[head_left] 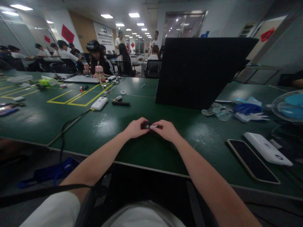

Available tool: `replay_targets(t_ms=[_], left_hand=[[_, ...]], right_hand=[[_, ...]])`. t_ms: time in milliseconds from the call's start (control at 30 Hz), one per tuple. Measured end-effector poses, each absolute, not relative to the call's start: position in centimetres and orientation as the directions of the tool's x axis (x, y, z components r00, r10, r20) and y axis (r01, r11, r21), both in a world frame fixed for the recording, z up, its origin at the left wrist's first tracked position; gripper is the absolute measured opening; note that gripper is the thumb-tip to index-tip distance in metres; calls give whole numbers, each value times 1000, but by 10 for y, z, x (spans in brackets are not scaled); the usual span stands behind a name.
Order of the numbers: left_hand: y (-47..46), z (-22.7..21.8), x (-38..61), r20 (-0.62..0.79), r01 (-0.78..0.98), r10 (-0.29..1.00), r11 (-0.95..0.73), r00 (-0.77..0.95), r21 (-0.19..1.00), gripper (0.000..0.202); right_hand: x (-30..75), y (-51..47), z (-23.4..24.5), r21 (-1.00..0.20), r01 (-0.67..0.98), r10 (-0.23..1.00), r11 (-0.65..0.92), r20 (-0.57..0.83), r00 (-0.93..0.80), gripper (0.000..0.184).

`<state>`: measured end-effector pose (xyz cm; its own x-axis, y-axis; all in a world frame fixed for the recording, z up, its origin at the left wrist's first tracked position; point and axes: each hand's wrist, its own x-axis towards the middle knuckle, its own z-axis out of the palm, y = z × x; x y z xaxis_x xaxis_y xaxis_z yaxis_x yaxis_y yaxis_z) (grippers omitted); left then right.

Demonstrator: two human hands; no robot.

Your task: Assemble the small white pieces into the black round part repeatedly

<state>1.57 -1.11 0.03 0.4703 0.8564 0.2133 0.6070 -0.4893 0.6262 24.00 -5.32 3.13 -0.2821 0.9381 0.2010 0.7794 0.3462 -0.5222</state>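
Beyond my left hand (137, 127), to its left, a smooth white plastic block (100, 103) lies on the glossy green table (142, 153). That hand's fingers curl in, pinching a small dark object (144, 125) — probably to steady it facing the slim pale piece (153, 126) nipped in my right hand's (167, 130) fingertips; whether the two touch, I can't tell. Past that hand stands a flat-faced black panel (201, 72); farther right lie crumpled gloves (248, 108), then a flat phone (253, 161) — seemingly kept clear of my forearm.

dark item (143, 125): partly hidden, too small to identify | grille (276, 108): cropped right
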Motion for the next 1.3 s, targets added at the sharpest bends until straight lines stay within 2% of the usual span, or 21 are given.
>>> replay_targets(t_ms=[67, 200, 300, 367, 467, 567, 700, 867, 933, 1033, 1100, 1133, 1233, 1300], left_hand=[[-11, -1, 16, 211, 595, 852, -491, 478, 636, 48], [-11, -2, 17, 216, 587, 854, -488, 473, 646, 48], [-12, 0, 17, 206, 572, 855, -479, 476, 666, 48], [-13, 1, 17, 193, 561, 854, -471, 483, 681, 48], [-13, 3, 16, 179, 548, 855, -459, 487, 700, 46], [-12, 2, 15, 178, 548, 856, -457, 486, 700, 46], [-11, 0, 17, 187, 571, 853, -474, 488, 671, 48], [-6, 0, 11, 285, 617, 847, -524, 449, 587, 46], [1, 2, -6, 268, 653, 871, -486, 411, 581, 47], [10, 10, -48, 212, 759, 944, -329, 252, 562, 52], [13, 17, -80, 260, 847, 952, -268, 160, 458, 54], [14, 21, -93, 303, 883, 937, -286, 175, 372, 52], [9, 30, -120, 347, 913, 873, -396, 342, 95, 45], [5, 33, -127, 319, 890, 840, -455, 439, -27, 44]], right_hand=[[239, -53, 31, -503, 814, 957, 291, 173, -235, 33], [238, -53, 33, -523, 840, 986, 142, 145, -77, 72], [246, -51, 36, -582, 812, 986, 46, 159, 58, 82], [256, -48, 37, -574, 818, 986, -39, 113, 126, 80], [271, -40, 32, -493, 855, 987, -162, -61, 151, 67], [278, -33, 25, -403, 895, 975, -191, -183, 126, 51], [277, -30, 20, -346, 923, 976, -170, -188, 110, 45], [277, -31, 22, -364, 918, 978, -158, -185, 95, 43], [279, -32, 22, -378, 913, 976, -153, -200, 81, 42], [281, -32, 22, -394, 907, 973, -147, -221, 62, 40], [281, -31, 22, -391, 909, 972, -141, -231, 52, 40], [281, -31, 21, -383, 913, 971, -142, -232, 54, 40], [280, -29, 20, -362, 920, 974, -146, -217, 69, 40], [280, -28, 19, -359, 922, 975, -147, -210, 74, 40]])
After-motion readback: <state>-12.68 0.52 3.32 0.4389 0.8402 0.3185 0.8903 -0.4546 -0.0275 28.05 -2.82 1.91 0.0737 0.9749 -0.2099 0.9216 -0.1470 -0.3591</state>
